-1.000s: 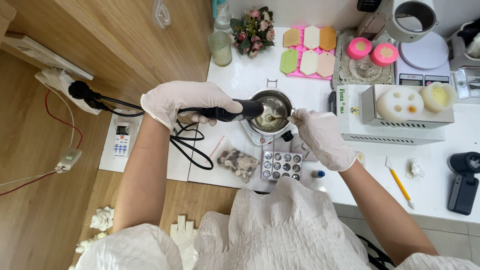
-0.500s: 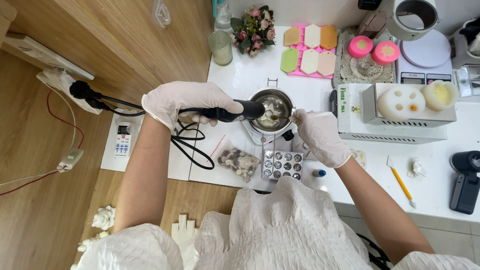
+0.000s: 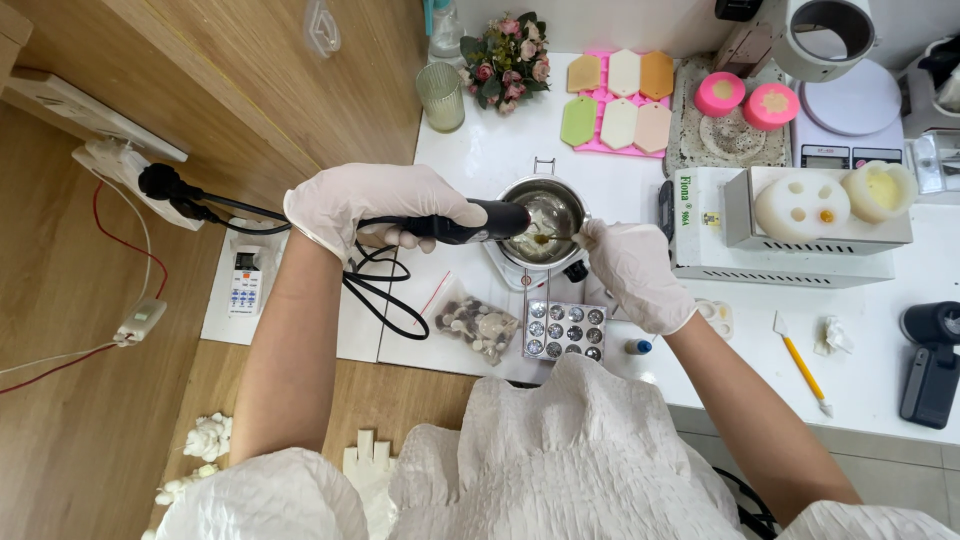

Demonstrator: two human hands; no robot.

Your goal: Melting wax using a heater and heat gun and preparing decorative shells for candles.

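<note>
Your left hand [image 3: 375, 208] stays clamped around the black heat tool [image 3: 460, 222], nozzle over the metal pot [image 3: 545, 215]; your right hand [image 3: 632, 272] has crept closer, fingers pinching something at its rim.

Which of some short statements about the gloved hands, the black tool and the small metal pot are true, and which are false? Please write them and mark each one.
1. The left hand in a white glove grips a black corded heat tool. True.
2. The tool's tip points into the small metal pot. True.
3. The right hand is bare. False: it wears a white glove too.
4. The right hand rests at the pot's right rim. True.
5. The pink tray of hexagonal pieces lies between the person and the pot. False: it lies beyond the pot, near the flowers.
</note>
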